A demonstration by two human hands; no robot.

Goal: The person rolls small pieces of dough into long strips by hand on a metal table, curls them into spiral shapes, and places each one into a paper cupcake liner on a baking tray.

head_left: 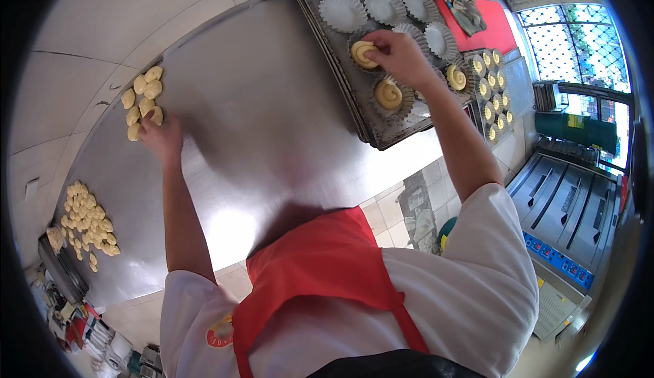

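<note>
At the upper right my right hand (402, 56) pinches a coiled dough roll (363, 54), set in a fluted paper cup on the dark baking tray (373, 130). Another dough coil (388, 95) sits in a cup just nearer to me, and a third coil (457, 77) lies in a cup beyond my wrist. White fluted cups (343, 13) without dough fill the tray's far part. On the left, my left hand (163, 138) reaches into a cluster of pale dough pieces (151, 89), its fingertips closed around one at the cluster's near end.
A steel worktable (252, 85) spans the middle. Many smaller dough lumps (87, 214) lie at its left end. Right of the tray are a red board (485, 27) with a cloth (465, 13) and another tray of coils (492, 95). A metal oven (562, 208) stands at right.
</note>
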